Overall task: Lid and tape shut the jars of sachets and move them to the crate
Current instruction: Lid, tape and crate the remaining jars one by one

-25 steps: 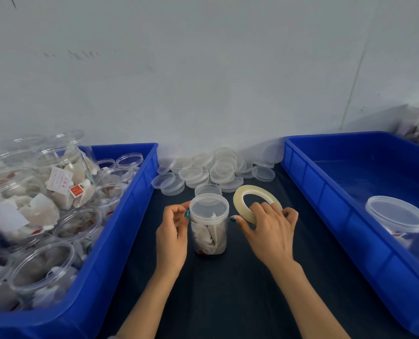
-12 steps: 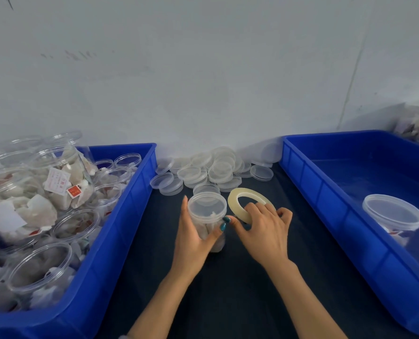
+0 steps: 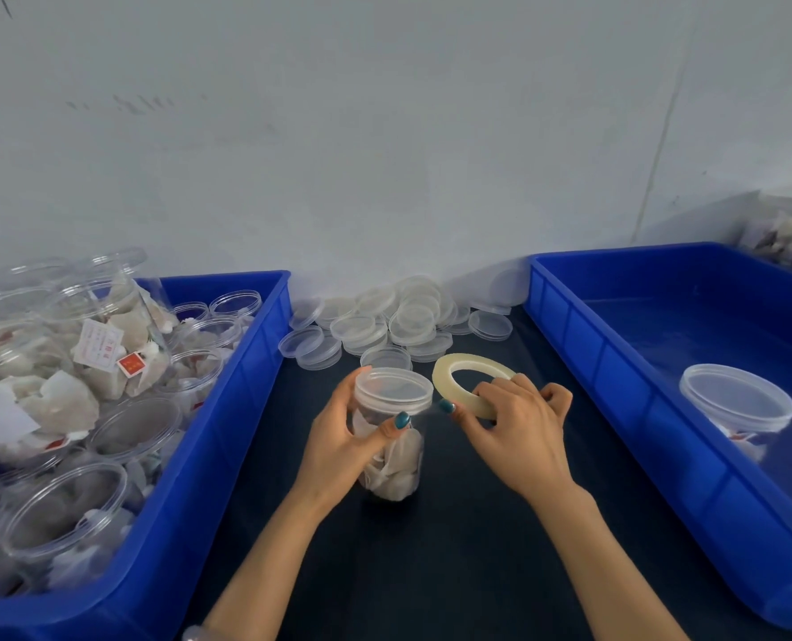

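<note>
My left hand (image 3: 338,451) curls its grip round the probably light, slippery jar (image 3: 399,469) just under its lid (image 3: 393,390); my right hand (image 3: 519,437) pinches the stiff tape roll (image 3: 459,366), its strand perhaps reaching the lid.

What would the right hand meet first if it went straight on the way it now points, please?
Probably, tape roll leading, the pile of loose lids further back, just clearing the jar; depth is unclear.

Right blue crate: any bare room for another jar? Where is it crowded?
Yes: the right blue plastic crate is bare from its far wall to the clear lidded jar. Crowded: the left blue plastic crate, packed with open jars, and the clear lid pile between crates.
</note>
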Action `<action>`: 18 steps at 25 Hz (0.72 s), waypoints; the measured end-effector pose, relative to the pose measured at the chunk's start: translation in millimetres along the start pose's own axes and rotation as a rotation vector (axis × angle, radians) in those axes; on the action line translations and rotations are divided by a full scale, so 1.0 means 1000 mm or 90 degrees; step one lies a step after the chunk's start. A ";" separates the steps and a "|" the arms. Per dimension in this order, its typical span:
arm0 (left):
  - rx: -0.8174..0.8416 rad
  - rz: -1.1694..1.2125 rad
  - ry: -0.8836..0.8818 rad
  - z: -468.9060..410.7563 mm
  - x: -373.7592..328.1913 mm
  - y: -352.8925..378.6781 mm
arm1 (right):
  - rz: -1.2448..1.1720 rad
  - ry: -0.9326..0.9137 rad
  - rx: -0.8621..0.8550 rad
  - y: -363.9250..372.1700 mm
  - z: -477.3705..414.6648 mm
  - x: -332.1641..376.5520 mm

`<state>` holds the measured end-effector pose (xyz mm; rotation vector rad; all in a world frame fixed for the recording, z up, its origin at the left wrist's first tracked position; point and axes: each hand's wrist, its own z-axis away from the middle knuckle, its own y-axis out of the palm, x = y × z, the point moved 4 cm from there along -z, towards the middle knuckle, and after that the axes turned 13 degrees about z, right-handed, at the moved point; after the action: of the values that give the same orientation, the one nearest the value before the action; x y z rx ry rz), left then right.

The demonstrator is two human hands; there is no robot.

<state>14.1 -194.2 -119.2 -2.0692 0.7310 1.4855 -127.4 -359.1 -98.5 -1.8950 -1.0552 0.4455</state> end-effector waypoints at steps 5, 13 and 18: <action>0.043 0.095 -0.016 0.004 -0.008 0.003 | -0.066 0.027 0.067 -0.002 -0.004 -0.002; 0.050 0.213 -0.056 0.010 -0.005 0.007 | -0.162 0.013 0.197 -0.004 -0.011 0.005; 0.030 0.293 -0.098 0.013 -0.004 0.008 | -0.197 -0.027 0.319 -0.006 -0.008 0.007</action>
<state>-1.2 -190.9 -119.5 -1.8010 1.2254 1.8232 -121.5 -356.2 -88.1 -1.2641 -1.1184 0.5149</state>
